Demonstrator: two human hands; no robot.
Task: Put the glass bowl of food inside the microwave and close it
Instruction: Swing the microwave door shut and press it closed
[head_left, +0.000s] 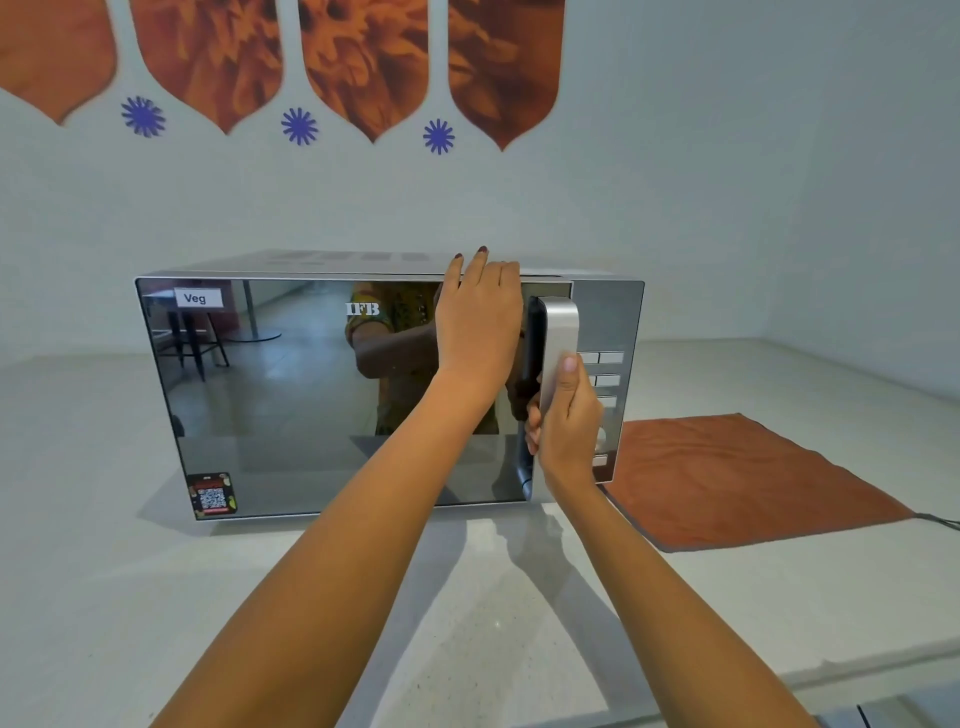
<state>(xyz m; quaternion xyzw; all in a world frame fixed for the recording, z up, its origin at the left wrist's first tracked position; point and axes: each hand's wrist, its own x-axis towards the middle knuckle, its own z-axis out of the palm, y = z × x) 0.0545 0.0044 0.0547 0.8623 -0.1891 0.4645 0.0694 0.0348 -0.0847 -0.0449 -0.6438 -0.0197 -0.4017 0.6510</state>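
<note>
A silver microwave (291, 395) with a mirrored door stands on the white counter, and the door lies flat against its body. My right hand (566, 421) is wrapped around the lower part of the vertical silver door handle (558, 322). My left hand (480, 317) rests flat on the upper right of the door, its fingers reaching over the top edge. The glass bowl of food is not visible anywhere; the mirrored door shows only reflections.
An orange cloth (737, 478) lies flat on the white counter (156, 597) just right of the microwave. A dark cable (940, 521) runs off at the right edge. The wall stands close behind, and the counter's front edge is at lower right.
</note>
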